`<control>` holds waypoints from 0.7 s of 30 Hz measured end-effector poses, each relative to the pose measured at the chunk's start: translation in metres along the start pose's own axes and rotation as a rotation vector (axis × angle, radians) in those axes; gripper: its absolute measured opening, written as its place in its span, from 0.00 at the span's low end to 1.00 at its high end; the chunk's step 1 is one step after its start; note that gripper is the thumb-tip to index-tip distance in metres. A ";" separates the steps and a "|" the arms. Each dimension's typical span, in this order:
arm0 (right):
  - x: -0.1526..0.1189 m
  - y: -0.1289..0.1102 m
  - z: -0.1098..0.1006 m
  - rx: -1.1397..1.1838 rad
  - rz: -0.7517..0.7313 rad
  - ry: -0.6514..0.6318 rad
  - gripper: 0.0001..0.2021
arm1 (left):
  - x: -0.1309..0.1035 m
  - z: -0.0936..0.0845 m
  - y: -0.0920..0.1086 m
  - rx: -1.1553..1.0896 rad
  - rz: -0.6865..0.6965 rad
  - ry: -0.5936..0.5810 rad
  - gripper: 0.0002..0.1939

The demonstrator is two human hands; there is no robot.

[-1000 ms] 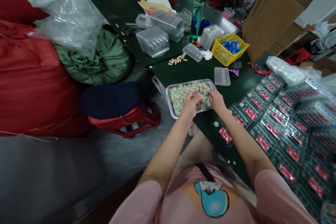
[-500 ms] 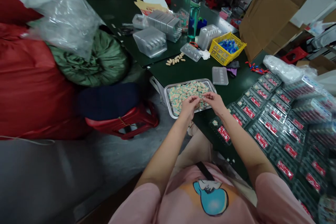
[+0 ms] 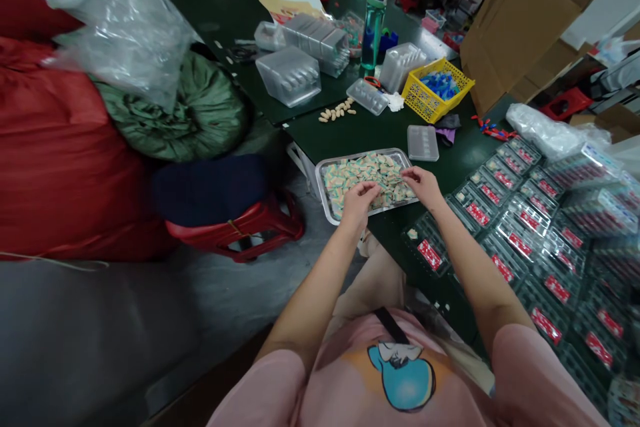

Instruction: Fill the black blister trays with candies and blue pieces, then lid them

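A metal tray [image 3: 329,208] full of small flat beige-and-green pieces [image 3: 357,172] lies at the table's near edge. Over its front part, my left hand [image 3: 361,199] has thumb and fingertips pinched together; whatever sits between them is too small to name. My right hand [image 3: 421,184] reaches over the tray's right side, its fingertips also drawn together near the pieces. I cannot make out what it holds. To the right, a clear plastic blister tray [image 3: 426,243] with a red-and-white insert lies nearest my right forearm.
Rows of similar blister trays [image 3: 520,240] cover the table's right side. Beyond the metal tray are a clear lid [image 3: 423,143], wooden pegs [image 3: 337,111], a yellow basket [image 3: 431,95] of blue parts, clear boxes [image 3: 290,77] and a bottle [image 3: 373,27]. A red stool [image 3: 235,230] stands left.
My hands have moved apart: the right went rightward over the tray's right side, while the left stayed nearly in place. The view has shifted slightly.
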State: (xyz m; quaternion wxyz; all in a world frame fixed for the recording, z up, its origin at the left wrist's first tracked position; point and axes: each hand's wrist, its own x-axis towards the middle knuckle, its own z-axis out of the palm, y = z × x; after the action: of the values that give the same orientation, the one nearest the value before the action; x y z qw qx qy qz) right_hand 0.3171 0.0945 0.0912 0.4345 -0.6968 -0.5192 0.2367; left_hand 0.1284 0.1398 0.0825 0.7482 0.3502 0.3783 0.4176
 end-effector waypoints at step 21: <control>-0.009 -0.012 0.009 -0.270 -0.370 -0.075 0.09 | -0.002 0.004 -0.006 0.036 0.074 -0.075 0.09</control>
State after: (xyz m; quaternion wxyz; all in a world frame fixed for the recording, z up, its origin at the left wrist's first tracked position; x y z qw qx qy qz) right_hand 0.3006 0.0900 0.0960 0.3537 -0.6323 -0.6808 0.1074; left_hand 0.1331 0.1349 0.0795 0.7395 0.3928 0.3441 0.4247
